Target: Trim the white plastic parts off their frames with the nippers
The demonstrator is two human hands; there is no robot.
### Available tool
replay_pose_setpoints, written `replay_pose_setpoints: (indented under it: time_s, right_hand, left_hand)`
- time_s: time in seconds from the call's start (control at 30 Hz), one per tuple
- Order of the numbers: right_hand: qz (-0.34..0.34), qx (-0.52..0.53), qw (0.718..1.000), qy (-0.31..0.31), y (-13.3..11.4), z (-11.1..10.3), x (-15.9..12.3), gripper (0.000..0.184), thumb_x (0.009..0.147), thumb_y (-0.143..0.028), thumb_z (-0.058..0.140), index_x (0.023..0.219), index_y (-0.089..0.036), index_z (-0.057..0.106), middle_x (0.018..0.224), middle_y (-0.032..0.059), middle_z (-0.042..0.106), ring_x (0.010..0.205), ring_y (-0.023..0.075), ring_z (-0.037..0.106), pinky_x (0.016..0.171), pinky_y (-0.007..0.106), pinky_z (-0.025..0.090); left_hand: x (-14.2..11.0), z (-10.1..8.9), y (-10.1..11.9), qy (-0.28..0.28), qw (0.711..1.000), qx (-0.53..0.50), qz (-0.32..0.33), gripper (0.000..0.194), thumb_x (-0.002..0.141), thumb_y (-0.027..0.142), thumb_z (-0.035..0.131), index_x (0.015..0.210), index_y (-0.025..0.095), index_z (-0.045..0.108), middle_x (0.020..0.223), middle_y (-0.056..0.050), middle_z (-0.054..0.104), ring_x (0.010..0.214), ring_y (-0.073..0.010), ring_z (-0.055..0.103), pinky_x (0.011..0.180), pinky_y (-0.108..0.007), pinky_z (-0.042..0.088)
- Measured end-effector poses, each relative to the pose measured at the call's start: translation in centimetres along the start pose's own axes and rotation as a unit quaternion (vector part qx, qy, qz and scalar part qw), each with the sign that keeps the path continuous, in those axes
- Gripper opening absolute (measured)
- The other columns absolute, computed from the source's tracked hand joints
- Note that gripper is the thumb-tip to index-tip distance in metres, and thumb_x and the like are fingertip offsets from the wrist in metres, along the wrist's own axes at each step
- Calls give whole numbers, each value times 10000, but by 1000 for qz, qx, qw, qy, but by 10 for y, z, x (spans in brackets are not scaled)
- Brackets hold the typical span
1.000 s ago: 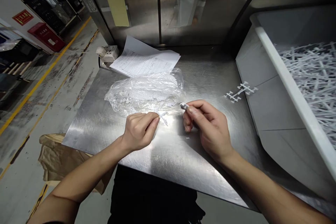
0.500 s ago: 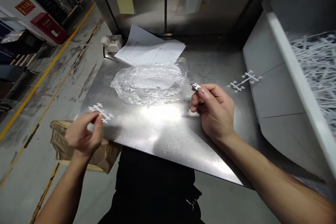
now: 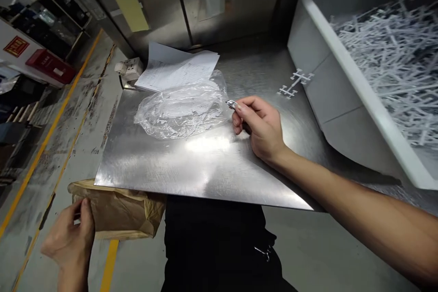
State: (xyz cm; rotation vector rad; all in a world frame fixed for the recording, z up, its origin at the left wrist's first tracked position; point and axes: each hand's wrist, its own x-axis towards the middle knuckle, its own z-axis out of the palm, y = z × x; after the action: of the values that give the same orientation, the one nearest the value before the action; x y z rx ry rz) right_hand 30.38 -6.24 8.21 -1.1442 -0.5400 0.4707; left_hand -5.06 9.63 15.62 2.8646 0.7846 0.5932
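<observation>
My right hand (image 3: 262,125) pinches a small shiny nail clipper (image 3: 232,104) between thumb and forefinger, above the metal table. Just left of the clipper lies a clear plastic bag (image 3: 181,112) with white material inside. My left hand (image 3: 70,232) is down beside the table's left corner, at the opening of a brown paper bag (image 3: 119,212). Its thumb and forefinger are pressed together, and whatever they may hold is hidden. A white branched plastic piece (image 3: 294,84) lies on the table beyond my right hand.
A grey bin (image 3: 359,86) filled with white plastic sticks (image 3: 393,68) stands on the right of the table (image 3: 147,164). Printed sheets (image 3: 178,66) and a white power socket (image 3: 132,69) lie at the back left. A metal panel rises behind.
My left hand has moved down and left from the table edge to the paper bag; the white branched piece it held no longer shows. My right hand still holds the nail clipper. The view has shifted.
</observation>
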Motion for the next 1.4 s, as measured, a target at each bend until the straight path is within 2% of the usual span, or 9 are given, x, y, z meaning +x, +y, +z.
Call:
replay_pose_setpoints:
  time_s: [0.1,0.27,0.33,0.43,0.6,0.83,1.07,1.27,1.4]
  right_hand:
    - [-10,2,1000,8,-1,-1,3,210,1005,-387,789,921,-212,709,663,-41,636,534,113,577,499,254,465]
    - [-38,-11,999,15,-2,-6,8,275,1004,-456,801,917,-216,698,658,-46,629,530,112,571,492,250,462]
    - [-51,-12,998,26,-2,-9,12,297,1005,-479,800,912,-219,690,648,-52,621,524,108,565,498,246,458]
    - [-61,-7,997,40,-2,-11,17,293,1009,-473,792,907,-221,684,643,-56,617,519,102,558,505,243,454]
    - [-54,-10,998,35,-2,-11,16,271,1024,-455,766,914,-222,681,646,-58,620,527,103,564,511,236,468]
    - [-54,-32,998,26,-3,-10,14,296,1025,-493,749,925,-225,674,647,-65,603,519,98,550,508,232,456]
    - [-52,-26,998,34,-4,-11,17,284,1008,-465,760,911,-211,676,642,-61,615,518,96,555,514,226,452]
    - [-46,-18,999,22,-6,-10,15,275,998,-452,768,911,-203,687,651,-54,629,513,92,568,500,219,437]
    - [-36,-11,999,25,-2,-10,18,229,977,-413,763,921,-203,693,646,-58,634,518,96,569,502,213,446]
  left_hand:
    - [43,18,30,-18,995,-42,88,267,1023,430,719,1170,213,768,965,-70,786,872,-234,743,715,-309,587]
    - [96,66,81,-45,968,-105,225,167,1080,316,677,1184,203,742,1054,-84,794,917,-218,751,765,-325,598]
    - [111,85,104,-82,953,-117,269,144,1106,292,646,1164,186,724,1035,-71,789,891,-203,745,759,-323,583]
    - [129,105,131,-160,943,-92,278,136,1103,313,664,1106,186,711,1013,-46,776,879,-199,736,728,-317,546]
    - [145,113,153,-260,931,-1,256,90,1073,284,689,1078,205,731,1052,-49,780,961,-234,748,694,-314,487]
    - [161,111,176,-318,892,89,309,200,1079,199,563,997,146,738,962,-100,776,835,-247,734,607,-332,420]
    - [150,113,178,-282,868,139,385,163,1001,80,530,1029,126,683,942,-125,735,807,-261,698,592,-346,452]
    - [143,118,147,-126,880,161,429,273,1086,63,419,971,158,649,919,-98,704,815,-227,656,652,-330,477]
    - [157,99,111,-42,907,213,360,288,1096,86,440,981,142,698,893,-96,715,756,-212,633,609,-324,404]
